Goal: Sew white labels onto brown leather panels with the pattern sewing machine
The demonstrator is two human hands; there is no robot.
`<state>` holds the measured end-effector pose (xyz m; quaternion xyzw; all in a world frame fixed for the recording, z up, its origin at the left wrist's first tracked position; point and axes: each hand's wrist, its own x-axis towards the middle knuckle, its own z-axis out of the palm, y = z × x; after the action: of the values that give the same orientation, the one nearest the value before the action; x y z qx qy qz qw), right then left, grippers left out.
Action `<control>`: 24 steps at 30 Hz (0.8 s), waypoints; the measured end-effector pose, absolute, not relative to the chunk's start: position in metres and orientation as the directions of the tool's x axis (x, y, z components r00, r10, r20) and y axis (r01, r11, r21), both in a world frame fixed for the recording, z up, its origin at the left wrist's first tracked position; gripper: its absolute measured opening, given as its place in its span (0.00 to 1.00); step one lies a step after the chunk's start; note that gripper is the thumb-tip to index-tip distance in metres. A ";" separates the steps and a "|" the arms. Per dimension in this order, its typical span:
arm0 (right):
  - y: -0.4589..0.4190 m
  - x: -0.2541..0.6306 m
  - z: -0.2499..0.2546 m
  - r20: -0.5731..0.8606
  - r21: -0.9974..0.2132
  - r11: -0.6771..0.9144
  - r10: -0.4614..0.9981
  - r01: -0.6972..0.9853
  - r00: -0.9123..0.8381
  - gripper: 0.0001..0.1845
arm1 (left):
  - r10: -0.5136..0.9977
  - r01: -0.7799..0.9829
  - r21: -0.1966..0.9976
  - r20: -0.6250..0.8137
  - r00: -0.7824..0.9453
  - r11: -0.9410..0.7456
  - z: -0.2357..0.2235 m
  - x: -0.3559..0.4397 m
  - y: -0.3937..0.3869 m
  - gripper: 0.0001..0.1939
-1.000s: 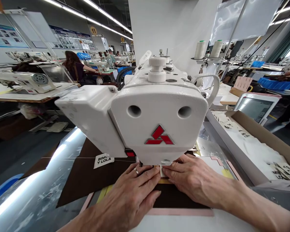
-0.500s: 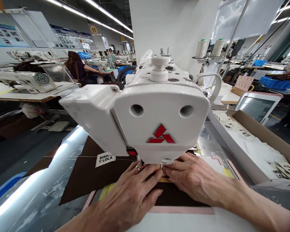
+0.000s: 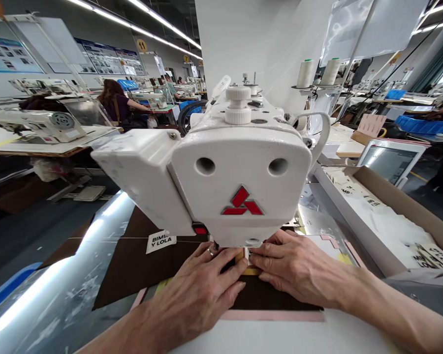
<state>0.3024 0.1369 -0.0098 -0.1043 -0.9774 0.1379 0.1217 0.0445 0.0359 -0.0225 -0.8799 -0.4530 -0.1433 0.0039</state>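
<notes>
A white sewing machine head (image 3: 239,187) with a red three-diamond badge fills the centre. Just below it, my left hand (image 3: 206,290) lies stretched out on dark brown fabric (image 3: 269,295), a ring on one finger. From the other side my right hand (image 3: 299,268) rests flat, its fingertips beside a small white label (image 3: 246,254) that shows only in part between the hands. A yellow strip (image 3: 251,271) lies just in front of that label. Farther left on the brown fabric is another white label (image 3: 161,242) with black lettering. The machine head hides the needle area.
A long box (image 3: 395,231) of printed white labels stands at the right, near a tablet-like screen (image 3: 391,160). Thread cones (image 3: 305,73) stand behind. A pink-edged white template (image 3: 273,316) lies under the fabric. Another person (image 3: 114,101) sits at the left back.
My fingertips have parted slightly, so more of the small white label and yellow strip shows between them. The view has shifted a little; the fabric looks much the same.
</notes>
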 end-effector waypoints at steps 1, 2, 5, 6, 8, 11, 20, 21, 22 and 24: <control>0.137 0.303 -0.012 0.223 -0.283 0.944 0.236 0.169 -0.946 0.13 | 0.793 0.796 0.117 0.257 0.553 -0.593 -0.023 0.042 0.036 0.18; 0.137 0.304 -0.014 0.233 -0.270 0.948 0.234 0.169 -0.944 0.13 | 0.791 0.796 0.109 0.254 0.557 -0.596 -0.023 0.040 0.035 0.19; 0.138 0.307 -0.021 0.236 -0.226 0.959 0.225 0.171 -0.945 0.16 | 0.778 0.784 0.088 0.230 0.585 -0.615 -0.025 0.033 0.035 0.20; 0.138 0.308 -0.022 0.235 -0.217 0.961 0.221 0.171 -0.946 0.17 | 0.773 0.778 0.087 0.225 0.593 -0.622 -0.025 0.032 0.035 0.21; 0.139 0.309 -0.024 0.235 -0.210 0.963 0.217 0.169 -0.947 0.17 | 0.769 0.771 0.096 0.224 0.599 -0.629 -0.027 0.031 0.036 0.21; 0.139 0.309 -0.024 0.230 -0.206 0.962 0.227 0.180 -0.947 0.16 | 0.772 0.776 0.091 0.218 0.596 -0.625 -0.028 0.030 0.036 0.22; 0.133 0.306 -0.020 0.214 -0.158 0.962 0.252 0.221 -0.944 0.18 | 0.732 0.741 0.036 0.189 0.654 -0.671 -0.031 0.021 0.031 0.25; 0.133 0.306 -0.019 0.208 -0.161 0.961 0.257 0.226 -0.944 0.18 | 0.731 0.740 0.038 0.194 0.654 -0.672 -0.031 0.021 0.031 0.25; 0.133 0.305 -0.019 0.202 -0.164 0.958 0.264 0.234 -0.943 0.18 | 0.730 0.739 0.040 0.200 0.654 -0.673 -0.031 0.021 0.031 0.25; 0.132 0.304 -0.018 0.193 -0.167 0.954 0.279 0.249 -0.941 0.17 | 0.726 0.736 0.046 0.214 0.653 -0.675 -0.030 0.021 0.031 0.24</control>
<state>0.3045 0.1323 -0.0182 -0.1343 -0.9825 0.0702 0.1080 0.0210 0.0312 -0.0303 -0.9089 -0.4022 -0.1075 0.0225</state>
